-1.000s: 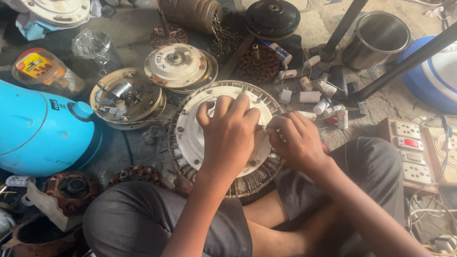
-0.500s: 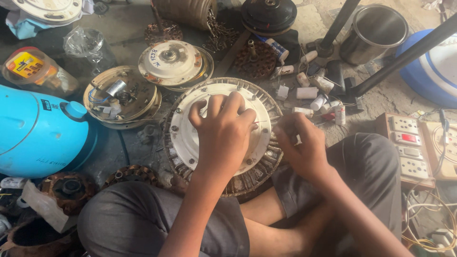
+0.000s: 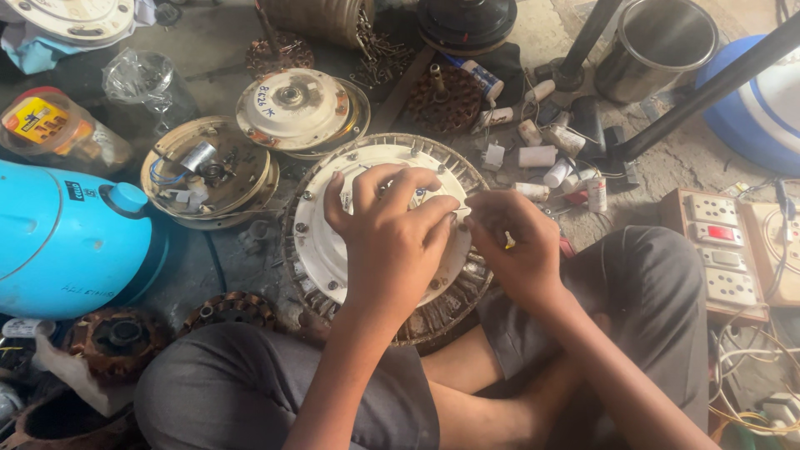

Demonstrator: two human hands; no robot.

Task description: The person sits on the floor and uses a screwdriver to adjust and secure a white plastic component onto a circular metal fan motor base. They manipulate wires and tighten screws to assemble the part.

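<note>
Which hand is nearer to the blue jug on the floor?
Left. The left hand rests on the round fan motor, next to the blue jug; the right hand is farther off, at the motor's opposite edge.

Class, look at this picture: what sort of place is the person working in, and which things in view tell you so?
Probably a fan-motor repair workshop, worked on the floor. Both hands rest on a round motor housing; an opened housing with wires, copper-wound cores and a switch board lie around.

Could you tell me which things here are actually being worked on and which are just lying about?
In hand:
- round white motor housing with finned rim, under the left hand
- right hand, pinching at its edge

Lying about:
- open motor shell with wires
- white motor cap
- blue jug
- steel pot
- switchboard
- small white capacitors
</note>
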